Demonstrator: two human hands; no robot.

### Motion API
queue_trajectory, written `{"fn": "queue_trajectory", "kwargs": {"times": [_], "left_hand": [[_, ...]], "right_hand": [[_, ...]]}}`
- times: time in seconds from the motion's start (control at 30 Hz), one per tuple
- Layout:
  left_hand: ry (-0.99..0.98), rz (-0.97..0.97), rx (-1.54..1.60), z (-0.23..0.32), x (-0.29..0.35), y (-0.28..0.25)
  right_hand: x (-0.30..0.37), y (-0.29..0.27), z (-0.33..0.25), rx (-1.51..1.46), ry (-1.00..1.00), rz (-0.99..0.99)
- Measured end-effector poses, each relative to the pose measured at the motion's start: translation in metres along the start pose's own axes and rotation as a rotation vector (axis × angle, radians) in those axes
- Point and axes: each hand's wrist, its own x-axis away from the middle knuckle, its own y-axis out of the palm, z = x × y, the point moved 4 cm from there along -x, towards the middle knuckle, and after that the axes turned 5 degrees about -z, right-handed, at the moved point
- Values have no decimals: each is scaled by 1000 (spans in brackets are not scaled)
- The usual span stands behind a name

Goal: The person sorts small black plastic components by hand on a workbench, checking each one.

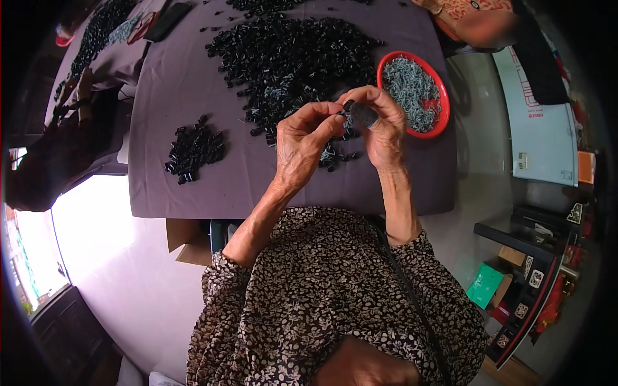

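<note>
My left hand (297, 143) and my right hand (386, 132) meet over the near edge of a big heap, fingertips almost touching. Both are closed in a pinch around a small black plastic piece (348, 105); fingers hide most of it. A dark grey covering (364, 116) shows on my right thumb. Behind and under my hands spreads the large heap of small black plastic pieces (290, 64), with some grey metal bits among them. To the left lies a smaller pile of black pieces (195, 150). Just right of my right hand, a red basin (444, 106) holds many small grey metal pins or screws.
A purple-grey cloth (257, 193) covers the table. At far left, another person's hands (84, 90) are by a further dark heap, near a dark flat case (167, 22). Someone else's arm (486, 29) rests at the far right corner. A shelf unit (521, 289) stands right.
</note>
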Motion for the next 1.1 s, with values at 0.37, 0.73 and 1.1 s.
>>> {"fn": "queue_trajectory", "kwargs": {"times": [0.37, 0.73, 1.1], "left_hand": [[-13, 21, -25, -3, 0, -2], [-19, 51, -38, -8, -1, -5], [-111, 17, 42, -16, -3, -14]], "right_hand": [[3, -3, -1, 243, 18, 27], [5, 5, -7, 358, 47, 31], [3, 7, -7, 780, -117, -119]]}}
